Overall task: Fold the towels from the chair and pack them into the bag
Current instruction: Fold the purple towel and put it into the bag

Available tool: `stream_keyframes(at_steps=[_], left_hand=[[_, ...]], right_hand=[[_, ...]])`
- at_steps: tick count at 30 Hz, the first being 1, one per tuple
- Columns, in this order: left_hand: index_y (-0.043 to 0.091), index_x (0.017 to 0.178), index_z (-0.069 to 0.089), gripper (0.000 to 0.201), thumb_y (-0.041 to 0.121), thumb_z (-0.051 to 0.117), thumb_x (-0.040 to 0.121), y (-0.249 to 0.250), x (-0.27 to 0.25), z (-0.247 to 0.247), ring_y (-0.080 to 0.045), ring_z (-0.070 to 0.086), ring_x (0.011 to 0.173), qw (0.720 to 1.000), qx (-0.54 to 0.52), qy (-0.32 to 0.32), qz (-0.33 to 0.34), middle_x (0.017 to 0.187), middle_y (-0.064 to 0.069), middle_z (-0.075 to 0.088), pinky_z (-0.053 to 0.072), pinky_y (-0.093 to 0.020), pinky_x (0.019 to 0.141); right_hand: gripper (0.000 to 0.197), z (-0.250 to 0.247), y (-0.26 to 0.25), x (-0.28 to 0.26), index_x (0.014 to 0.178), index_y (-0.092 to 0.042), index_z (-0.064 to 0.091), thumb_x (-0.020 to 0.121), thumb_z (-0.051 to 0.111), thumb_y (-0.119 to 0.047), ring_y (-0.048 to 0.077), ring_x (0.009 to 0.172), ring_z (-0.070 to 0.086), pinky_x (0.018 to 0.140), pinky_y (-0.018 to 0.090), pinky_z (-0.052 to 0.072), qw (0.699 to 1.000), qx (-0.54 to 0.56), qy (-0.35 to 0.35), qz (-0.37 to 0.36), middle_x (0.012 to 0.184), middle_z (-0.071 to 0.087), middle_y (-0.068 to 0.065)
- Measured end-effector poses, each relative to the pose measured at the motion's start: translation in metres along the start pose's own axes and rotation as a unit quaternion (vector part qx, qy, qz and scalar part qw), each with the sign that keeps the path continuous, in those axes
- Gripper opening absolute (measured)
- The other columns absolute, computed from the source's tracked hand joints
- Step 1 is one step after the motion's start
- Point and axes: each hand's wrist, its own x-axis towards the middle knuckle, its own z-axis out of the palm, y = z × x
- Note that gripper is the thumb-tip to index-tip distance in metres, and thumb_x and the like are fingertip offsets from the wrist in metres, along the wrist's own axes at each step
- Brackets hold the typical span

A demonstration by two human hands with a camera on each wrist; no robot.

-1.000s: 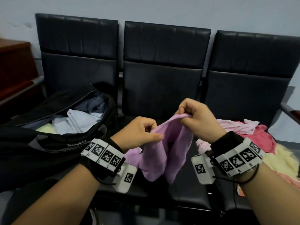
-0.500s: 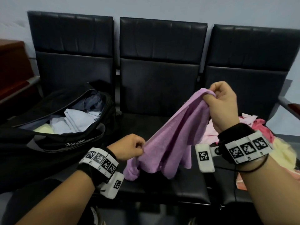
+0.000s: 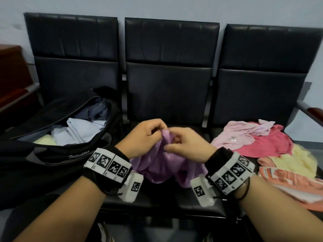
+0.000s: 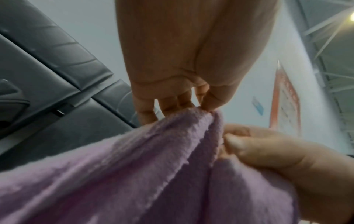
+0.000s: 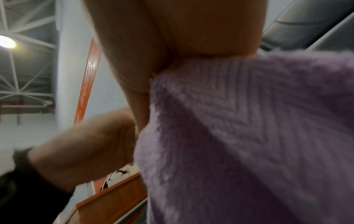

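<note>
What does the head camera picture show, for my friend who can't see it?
Two hands, the left hand and the right hand, hold up a bunched purple towel over the middle seat of three black chairs. An open black bag with folded towels inside sits left; a pile of pink and yellow towels lies right.

Bunched purple towel [image 3: 164, 161], open black bag [image 3: 52, 154]

Waiting hall: linked black seats [image 3: 167, 70]
</note>
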Motion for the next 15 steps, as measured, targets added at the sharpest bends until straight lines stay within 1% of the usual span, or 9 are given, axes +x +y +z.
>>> stream_keyframes(at_steps=[1, 2, 3, 5, 7, 9, 10, 13, 15], left_hand=[[0.018, 0.084, 0.065, 0.019, 0.004, 0.053, 0.085, 0.003, 0.000, 0.000, -0.002, 0.062, 0.079, 1.000, -0.002, -0.001, 0.009, 0.084, 0.010, 0.068, 0.048, -0.017, 0.073], [0.016, 0.086, 0.065, 0.018, 0.003, 0.053, 0.087, 0.004, -0.001, 0.000, -0.003, 0.062, 0.079, 1.000, -0.007, 0.004, 0.011, 0.086, 0.007, 0.069, 0.049, -0.021, 0.075], [0.014, 0.089, 0.066, 0.016, 0.002, 0.056, 0.089, 0.002, -0.001, -0.001, -0.006, 0.061, 0.079, 1.000, -0.015, 0.011, 0.004, 0.087, 0.002, 0.069, 0.048, -0.024, 0.075], [0.010, 0.098, 0.065, 0.014, -0.001, 0.061, 0.091, -0.006, -0.005, -0.002, -0.009, 0.058, 0.078, 0.999, -0.048, 0.002, -0.026, 0.089, -0.007, 0.067, 0.048, -0.028, 0.075], [0.007, 0.108, 0.063, 0.022, -0.004, 0.066, 0.090, -0.014, -0.012, 0.002, -0.012, 0.056, 0.081, 0.992, -0.098, -0.046, -0.063, 0.092, -0.010, 0.063, 0.048, -0.031, 0.078], [0.009, 0.115, 0.061, 0.031, -0.001, 0.071, 0.087, -0.022, -0.018, 0.010, -0.012, 0.060, 0.086, 0.986, -0.122, -0.088, -0.074, 0.098, -0.008, 0.065, 0.051, -0.031, 0.080], [0.010, 0.116, 0.061, 0.033, 0.002, 0.074, 0.087, -0.024, -0.020, 0.015, -0.011, 0.062, 0.090, 0.987, -0.115, -0.093, -0.068, 0.103, -0.005, 0.066, 0.053, -0.029, 0.084], [0.016, 0.120, 0.061, 0.038, 0.014, 0.077, 0.086, -0.030, -0.020, 0.026, -0.011, 0.063, 0.108, 0.994, -0.068, -0.057, -0.067, 0.115, 0.000, 0.066, 0.051, -0.029, 0.097], [0.020, 0.120, 0.061, 0.038, 0.018, 0.077, 0.086, -0.031, -0.017, 0.033, -0.007, 0.061, 0.110, 0.995, -0.063, -0.018, -0.070, 0.117, 0.005, 0.065, 0.050, -0.024, 0.097]], right_hand=[[0.010, 0.004, -0.002, 0.002, 0.088, -0.026, 0.071, 0.081, 0.076, -0.021, -0.002, 0.063, 0.056, 0.063, 0.027, 0.045, 1.000, -0.027, -0.016, 0.003, 0.066, 0.065, -0.011], [0.003, 0.005, -0.002, 0.003, 0.082, -0.021, 0.072, 0.082, 0.075, -0.020, 0.002, 0.069, 0.059, 0.068, 0.033, 0.049, 0.999, -0.034, -0.010, 0.007, 0.071, 0.068, -0.007], [0.003, 0.002, -0.001, 0.005, 0.081, -0.015, 0.073, 0.083, 0.074, -0.016, 0.006, 0.073, 0.061, 0.071, 0.037, 0.052, 1.000, -0.022, 0.015, 0.011, 0.075, 0.070, -0.003], [0.004, -0.007, 0.001, 0.007, 0.086, -0.007, 0.074, 0.086, 0.070, -0.007, 0.013, 0.079, 0.064, 0.078, 0.038, 0.052, 0.996, 0.033, 0.078, 0.015, 0.084, 0.074, 0.007], [0.010, -0.018, -0.001, 0.006, 0.088, -0.006, 0.074, 0.089, 0.064, -0.003, 0.017, 0.080, 0.066, 0.078, 0.034, 0.052, 0.989, 0.087, 0.122, 0.022, 0.089, 0.074, 0.015], [0.012, -0.023, -0.003, 0.005, 0.085, -0.007, 0.073, 0.091, 0.063, -0.005, 0.010, 0.076, 0.062, 0.073, 0.025, 0.049, 0.981, 0.126, 0.146, 0.033, 0.085, 0.073, 0.015], [0.013, -0.024, -0.004, 0.004, 0.084, -0.006, 0.073, 0.092, 0.063, -0.007, 0.007, 0.075, 0.061, 0.071, 0.023, 0.049, 0.978, 0.140, 0.151, 0.038, 0.083, 0.072, 0.014], [0.013, -0.025, -0.005, 0.002, 0.088, -0.002, 0.073, 0.092, 0.063, -0.009, 0.013, 0.078, 0.061, 0.073, 0.028, 0.050, 0.975, 0.160, 0.145, 0.053, 0.089, 0.070, 0.024], [0.013, -0.025, -0.005, 0.001, 0.089, -0.003, 0.073, 0.092, 0.062, -0.007, 0.015, 0.080, 0.063, 0.075, 0.031, 0.052, 0.974, 0.170, 0.137, 0.056, 0.093, 0.070, 0.025]])
